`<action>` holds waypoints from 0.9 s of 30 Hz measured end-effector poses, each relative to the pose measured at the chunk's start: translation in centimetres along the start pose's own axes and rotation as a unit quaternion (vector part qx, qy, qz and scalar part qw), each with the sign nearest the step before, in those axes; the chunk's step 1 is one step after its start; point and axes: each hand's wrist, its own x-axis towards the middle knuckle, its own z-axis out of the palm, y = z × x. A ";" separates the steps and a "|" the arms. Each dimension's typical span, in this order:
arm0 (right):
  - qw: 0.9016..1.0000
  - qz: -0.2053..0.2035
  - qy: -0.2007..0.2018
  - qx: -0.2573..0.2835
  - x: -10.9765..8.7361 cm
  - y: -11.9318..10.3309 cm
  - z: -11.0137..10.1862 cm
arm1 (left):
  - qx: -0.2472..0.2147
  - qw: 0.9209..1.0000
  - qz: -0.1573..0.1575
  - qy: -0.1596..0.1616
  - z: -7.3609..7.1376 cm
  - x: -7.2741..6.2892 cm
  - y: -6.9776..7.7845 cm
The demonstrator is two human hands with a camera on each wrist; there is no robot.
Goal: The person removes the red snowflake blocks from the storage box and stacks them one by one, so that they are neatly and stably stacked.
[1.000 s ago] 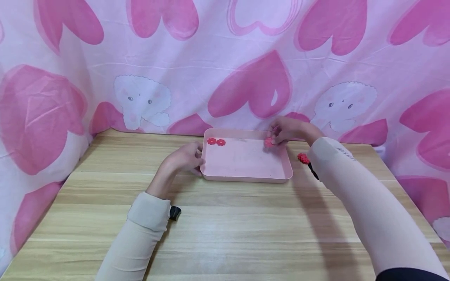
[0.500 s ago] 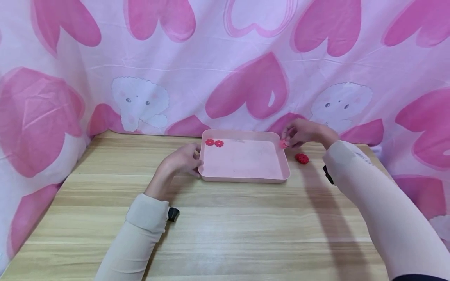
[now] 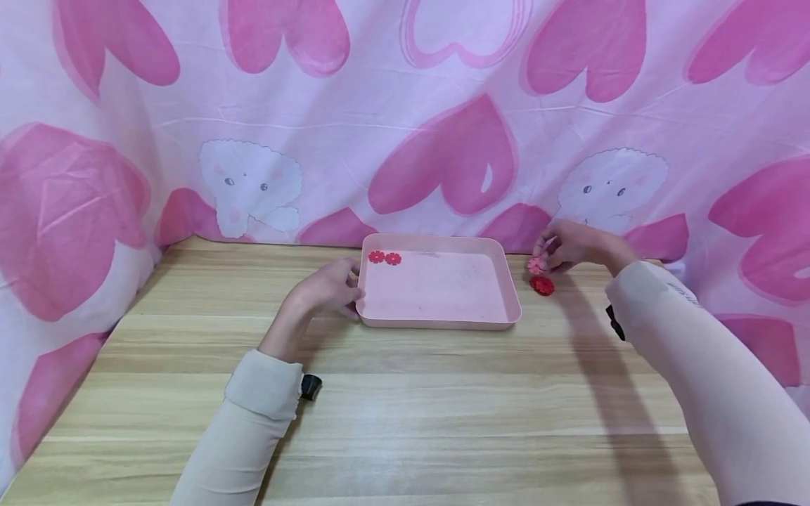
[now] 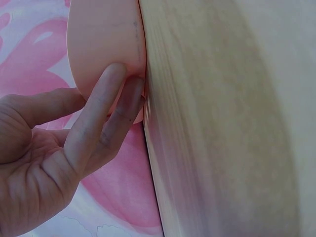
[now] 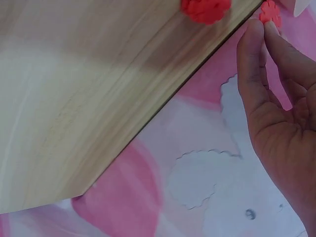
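Between thumb and finger, my right hand (image 3: 565,246) pinches a red flower-shaped interlocking disc (image 3: 535,265). It is held just above and behind a small pile of red discs (image 3: 542,285) on the table, right of the tray. In the right wrist view, the held disc (image 5: 270,13) shows notched petals at the fingertips, with the pile (image 5: 206,9) to its left. My left hand (image 3: 331,287) holds the left end of the shallow pink tray (image 3: 436,325); the left wrist view shows its fingers against the tray's end wall (image 4: 106,37). Two red discs (image 3: 384,258) lie side by side in the tray's back left corner.
A wooden table (image 3: 405,414) carries everything. Right behind its back edge hangs a pink curtain (image 3: 342,161) printed with hearts and white animals. The tray's low walls stand between the pile and the two discs inside.
My right hand has moved right, from over the tray's back right corner to the pile outside, with the red disc still pinched. The left hand has stayed at the tray's left end.
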 end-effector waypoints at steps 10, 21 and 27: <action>0.999 0.028 -0.039 0.024 -0.6 1.8 0.0 | 0.006 1.000 -0.004 0.001 -0.1 0.0 0.2; 0.998 0.032 -0.055 0.021 -0.3 2.7 0.9 | 0.006 1.000 0.002 -0.001 -0.1 0.0 0.1; 0.997 0.038 -0.049 0.034 -0.1 3.0 1.2 | 0.008 1.000 0.001 0.000 -0.1 0.0 0.0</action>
